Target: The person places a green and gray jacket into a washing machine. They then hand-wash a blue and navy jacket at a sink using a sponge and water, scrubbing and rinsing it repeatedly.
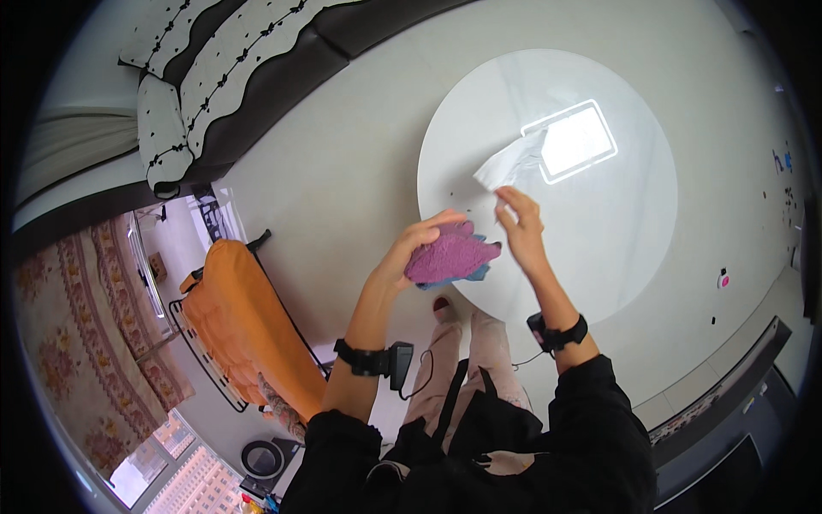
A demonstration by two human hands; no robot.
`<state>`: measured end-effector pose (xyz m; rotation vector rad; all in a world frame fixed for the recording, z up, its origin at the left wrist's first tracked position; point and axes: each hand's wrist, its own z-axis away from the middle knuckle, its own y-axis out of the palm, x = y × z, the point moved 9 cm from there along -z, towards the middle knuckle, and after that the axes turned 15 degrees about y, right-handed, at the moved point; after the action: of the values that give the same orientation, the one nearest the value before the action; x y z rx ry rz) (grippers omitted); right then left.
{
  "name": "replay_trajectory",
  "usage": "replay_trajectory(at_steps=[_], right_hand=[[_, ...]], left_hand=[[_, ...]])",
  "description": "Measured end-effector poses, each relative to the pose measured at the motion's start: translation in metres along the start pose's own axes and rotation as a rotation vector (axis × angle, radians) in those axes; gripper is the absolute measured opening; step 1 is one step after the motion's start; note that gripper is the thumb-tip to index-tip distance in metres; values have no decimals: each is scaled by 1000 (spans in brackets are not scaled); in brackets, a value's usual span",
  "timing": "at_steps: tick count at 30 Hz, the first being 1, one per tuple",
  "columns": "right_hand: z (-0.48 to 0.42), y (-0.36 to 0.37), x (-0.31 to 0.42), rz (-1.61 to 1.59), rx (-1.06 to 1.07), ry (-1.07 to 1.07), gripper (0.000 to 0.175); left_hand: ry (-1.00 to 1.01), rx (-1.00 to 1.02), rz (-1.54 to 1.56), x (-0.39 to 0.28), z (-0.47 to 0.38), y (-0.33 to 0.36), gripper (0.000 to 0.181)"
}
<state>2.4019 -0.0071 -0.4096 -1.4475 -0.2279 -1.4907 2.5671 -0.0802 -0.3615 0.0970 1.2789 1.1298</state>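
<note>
My left hand holds a bunched purple cloth with a blue cloth folded beneath it, over the near left edge of the round white table. Between the thumb and fingers of my right hand is the lower end of a thin white tissue or sheet, which stretches up over the tabletop towards a bright window-shaped reflection. A few small dark crumbs lie on the table near its left side. Both wrists wear black straps with small devices.
An orange cushioned folding chair stands at the left. A dark sofa with white patterned covers is at the upper left. Small items, among them a pink and white one, lie on the floor at right, near a dark cabinet.
</note>
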Motion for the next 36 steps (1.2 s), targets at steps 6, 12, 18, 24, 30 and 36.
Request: replay_trajectory(at_steps=[6, 12, 18, 24, 30, 36], right_hand=[[77, 25, 68, -145, 391, 34, 21], [108, 57, 10, -582, 461, 866, 57], [113, 157, 43, -857, 819, 1042, 72], [98, 153, 142, -766, 728, 675, 35], [116, 133, 187, -803, 762, 299, 20], [-26, -10, 90, -1078, 40, 210, 20]], left_hand=[[-26, -18, 68, -19, 23, 3, 68], [68, -55, 66, -64, 91, -13, 61], [165, -154, -4, -97, 165, -24, 64], [67, -475, -417, -102, 231, -49, 57], [-124, -341, -599, -80, 237, -45, 27], [-35, -377, -485, -75, 289, -47, 23]])
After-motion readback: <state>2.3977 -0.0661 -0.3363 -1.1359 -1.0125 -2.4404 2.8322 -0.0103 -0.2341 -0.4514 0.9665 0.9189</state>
